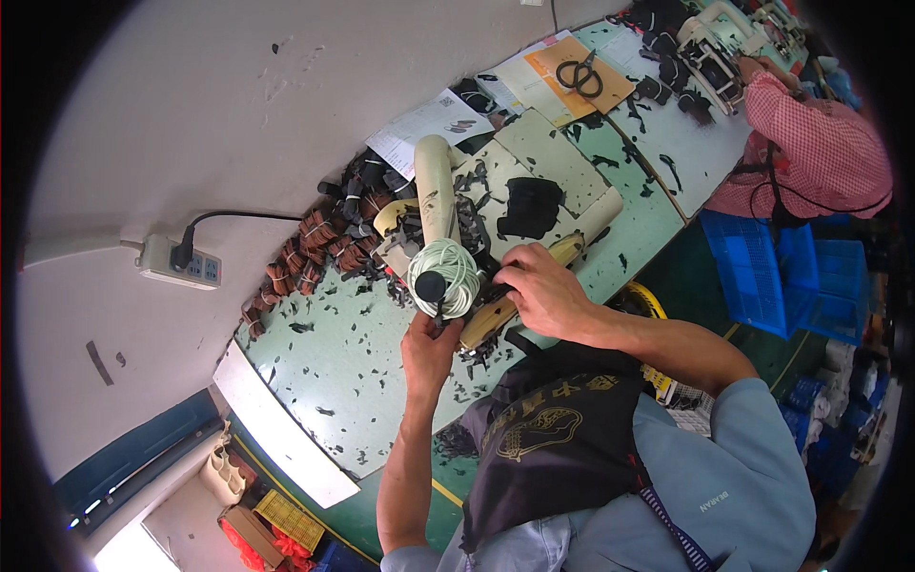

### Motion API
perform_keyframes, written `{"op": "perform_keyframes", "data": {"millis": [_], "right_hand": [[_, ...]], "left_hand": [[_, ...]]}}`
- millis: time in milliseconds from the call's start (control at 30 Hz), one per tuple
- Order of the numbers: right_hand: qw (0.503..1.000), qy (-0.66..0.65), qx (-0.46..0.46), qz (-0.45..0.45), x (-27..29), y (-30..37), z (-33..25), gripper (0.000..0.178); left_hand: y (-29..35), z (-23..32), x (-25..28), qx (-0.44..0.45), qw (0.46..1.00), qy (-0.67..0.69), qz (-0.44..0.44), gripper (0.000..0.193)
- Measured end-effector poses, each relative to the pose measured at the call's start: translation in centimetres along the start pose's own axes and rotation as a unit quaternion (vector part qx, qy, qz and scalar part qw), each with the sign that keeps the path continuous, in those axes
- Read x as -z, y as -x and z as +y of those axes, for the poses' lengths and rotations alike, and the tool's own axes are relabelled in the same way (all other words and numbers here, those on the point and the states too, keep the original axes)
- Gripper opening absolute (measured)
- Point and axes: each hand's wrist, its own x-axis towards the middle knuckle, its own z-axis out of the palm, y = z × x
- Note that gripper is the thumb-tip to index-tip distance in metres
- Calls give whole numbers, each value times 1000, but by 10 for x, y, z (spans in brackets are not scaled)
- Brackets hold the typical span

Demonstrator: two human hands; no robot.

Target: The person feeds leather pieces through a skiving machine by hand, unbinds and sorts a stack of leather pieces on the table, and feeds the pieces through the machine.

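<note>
My left hand (431, 348) reaches up under a spool of pale thread (446, 275) on a cream sewing machine (434, 186), fingertips at the dark work piece below the spool; I cannot tell whether it grips it. My right hand (541, 286) rests curled on the machine bed beside the spool, pressing on dark material near a yellowish bar (496, 313). A black fabric piece (530, 206) lies on the machine's flat top behind my right hand.
The green table (334, 372) is strewn with black scraps. Bundles of brown and black straps (315, 246) lie by the wall, near a power strip (181, 262). Black scissors (579, 76) lie on orange card. Another person in a pink checked shirt (810, 143) works at the far right, by blue crates (762, 272).
</note>
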Motion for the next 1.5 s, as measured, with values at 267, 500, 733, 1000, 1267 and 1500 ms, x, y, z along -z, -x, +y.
{"op": "perform_keyframes", "data": {"millis": [267, 500, 733, 1000, 1267, 1500], "right_hand": [[987, -2, -19, -162, 14, -8, -6, 26], [987, -64, 29, -147, 8, -8, -1, 28], [999, 34, 18, -22, 14, 0, -13, 33], [990, 12, -86, 108, 17, -25, 28, 34], [983, 99, -138, -63, 24, -51, 20, 50], [987, 47, -150, 32, -10, -52, 31, 63]], "left_hand": [[-9, -8, -3, -17, 997, -75, 1, 33], [-12, -6, -16, -1, 997, -79, 14, 31], [13, -13, -12, -20, 997, 37, 60, 22], [21, -17, -14, -15, 997, 67, 20, 19], [33, -33, -4, -51, 996, 56, 40, 15], [26, -31, -31, -74, 988, 70, -116, 18]]}}
